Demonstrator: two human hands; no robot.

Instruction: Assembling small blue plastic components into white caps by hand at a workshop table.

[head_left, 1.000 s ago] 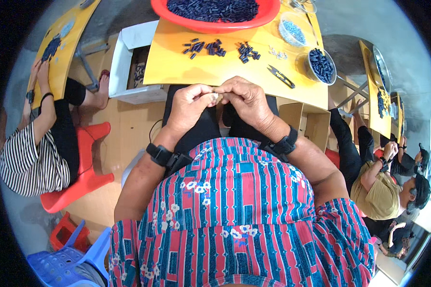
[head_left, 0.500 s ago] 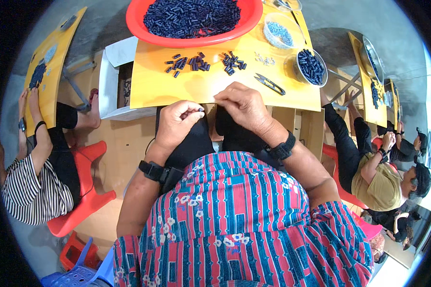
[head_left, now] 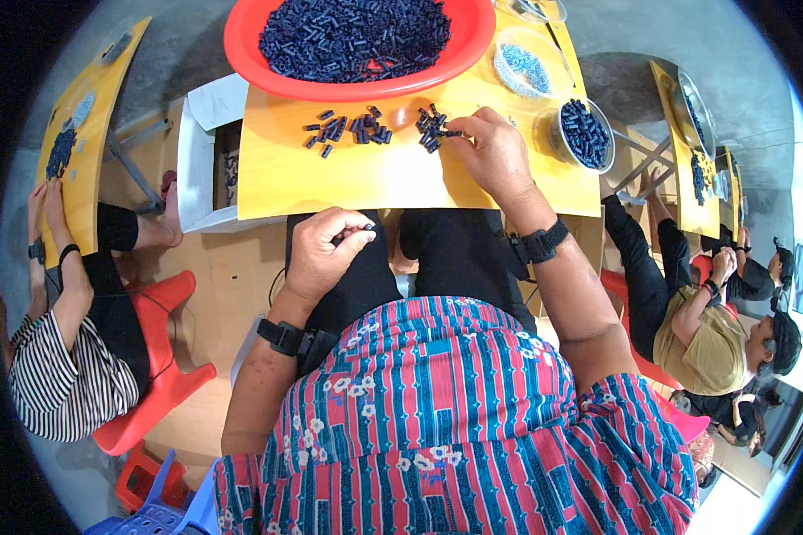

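From my remote seat, I look down through the head camera at a yellow table, where the left hand is held low, just off its near edge and above the lap. Its thumb and forefinger pinch a small dark tube so that one end faces outward; I take that hold to be for leaving the end exposed and easy to reach. I cannot tell whether the curled fingers hide anything more. The right hand reaches over the tabletop, its fingertips at the right-hand heap of dark tubes; a tube lies at those tips, but I cannot tell whether it is grasped or only touched. To the left of that heap, more loose dark tubes lie spread in small clusters, probably so single pieces can be picked out without digging. A wide red basin full of similar tubes stands farther back, which seems sensible for bulk stock, since it leaves the near strip to the hands. On the right I see a clear tub of dark tubes and, behind it, a clear bowl of tiny pale-blue pieces, both apparently walled so that small parts do not roll away
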